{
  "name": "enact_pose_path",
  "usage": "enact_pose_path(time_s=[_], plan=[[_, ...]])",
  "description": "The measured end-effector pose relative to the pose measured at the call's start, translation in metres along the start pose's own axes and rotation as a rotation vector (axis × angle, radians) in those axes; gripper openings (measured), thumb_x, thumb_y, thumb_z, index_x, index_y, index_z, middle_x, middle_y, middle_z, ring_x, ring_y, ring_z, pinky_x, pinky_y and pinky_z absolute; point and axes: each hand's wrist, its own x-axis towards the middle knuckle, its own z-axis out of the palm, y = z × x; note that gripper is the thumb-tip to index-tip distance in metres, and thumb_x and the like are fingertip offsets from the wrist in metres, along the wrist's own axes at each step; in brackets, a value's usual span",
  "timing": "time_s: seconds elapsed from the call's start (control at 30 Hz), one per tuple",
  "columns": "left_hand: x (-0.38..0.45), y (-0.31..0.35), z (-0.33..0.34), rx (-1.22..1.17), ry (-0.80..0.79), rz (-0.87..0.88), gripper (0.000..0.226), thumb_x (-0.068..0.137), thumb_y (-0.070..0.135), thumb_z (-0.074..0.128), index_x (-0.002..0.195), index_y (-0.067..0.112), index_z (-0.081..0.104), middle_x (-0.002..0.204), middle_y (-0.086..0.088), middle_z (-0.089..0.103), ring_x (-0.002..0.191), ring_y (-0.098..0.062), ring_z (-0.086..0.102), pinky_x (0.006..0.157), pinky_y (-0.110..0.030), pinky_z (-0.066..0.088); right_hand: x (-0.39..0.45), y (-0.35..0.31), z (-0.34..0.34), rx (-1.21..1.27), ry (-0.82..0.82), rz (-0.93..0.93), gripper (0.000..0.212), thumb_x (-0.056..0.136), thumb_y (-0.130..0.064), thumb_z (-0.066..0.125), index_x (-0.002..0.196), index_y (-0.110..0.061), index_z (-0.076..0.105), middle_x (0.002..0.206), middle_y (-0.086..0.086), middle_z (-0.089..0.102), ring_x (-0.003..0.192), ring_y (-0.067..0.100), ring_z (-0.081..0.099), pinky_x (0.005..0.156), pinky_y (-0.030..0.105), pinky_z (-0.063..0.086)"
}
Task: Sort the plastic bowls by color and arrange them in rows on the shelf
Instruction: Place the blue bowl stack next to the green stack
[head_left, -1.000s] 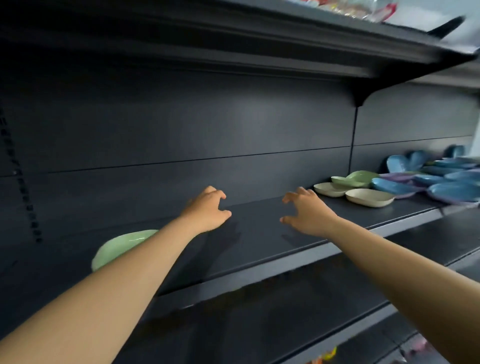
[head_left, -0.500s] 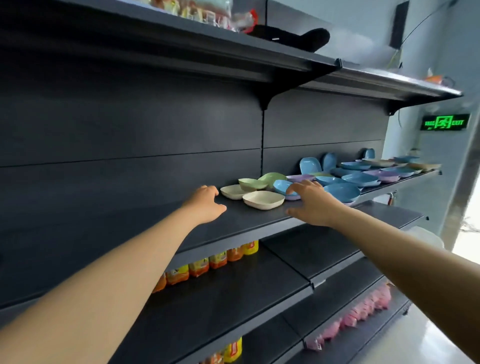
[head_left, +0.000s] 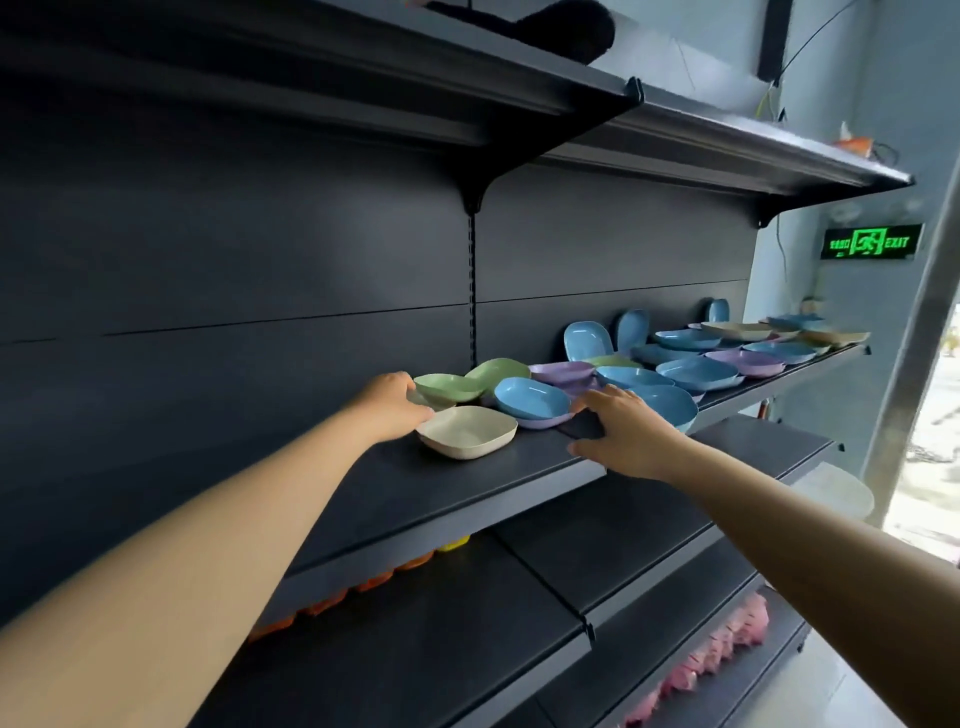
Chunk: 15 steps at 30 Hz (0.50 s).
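Plastic bowls lie mixed on the dark middle shelf (head_left: 467, 499). A cream bowl (head_left: 467, 431) stands nearest, with two green bowls (head_left: 449, 387) behind it. A blue bowl (head_left: 530, 397) sits in a purple one (head_left: 540, 422). Several blue bowls (head_left: 696, 371), purple bowls (head_left: 753, 361) and cream bowls (head_left: 737, 330) spread to the right. My left hand (head_left: 389, 408) reaches the left rims of the cream and green bowls, fingers loosely bent, holding nothing. My right hand (head_left: 623, 436) hovers with spread fingers at the shelf's front edge, fingertips close to the blue bowl.
An upper shelf (head_left: 571, 114) overhangs the bowls. The lower shelf (head_left: 415, 649) has orange and yellow packs (head_left: 374, 582) tucked at its back. Pink packs (head_left: 717, 649) lie lower right. A green exit sign (head_left: 872, 241) glows on the right wall.
The view has swung right along the shelf. Both hands have travelled right from the bare shelf to the bowl cluster. The lone green bowl at the left has left the view.
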Motion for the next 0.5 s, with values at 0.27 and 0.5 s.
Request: enact_pose_path(time_s=[0.27, 0.5], plan=[[0.101, -0.019, 0.029, -0.107, -0.054, -0.126, 0.05, 0.084, 0.034, 0.068, 0.124, 0.008, 0.052, 0.121, -0.006, 0.055, 0.097, -0.017, 0.049, 0.083, -0.028, 0.04, 0.121, 0.037, 0.013, 0.004, -0.07, 0.006, 0.047, 0.077, -0.034, 0.068, 0.12, -0.021, 0.056, 0.119, 0.004, 0.05, 0.112, 0.023, 0.047, 0.095, 0.033, 0.039], [0.172, -0.022, 0.051, -0.243, -0.025, -0.251, 0.035, 0.086, 0.039, 0.065, 0.098, 0.008, 0.055, 0.104, -0.011, 0.053, 0.095, -0.024, 0.051, 0.082, -0.03, 0.04, 0.201, 0.069, 0.044, 0.024, -0.156, -0.107, 0.052, 0.079, -0.033, 0.072, 0.125, -0.018, 0.053, 0.12, 0.002, 0.057, 0.105, 0.019, 0.051, 0.08, 0.025, 0.033]])
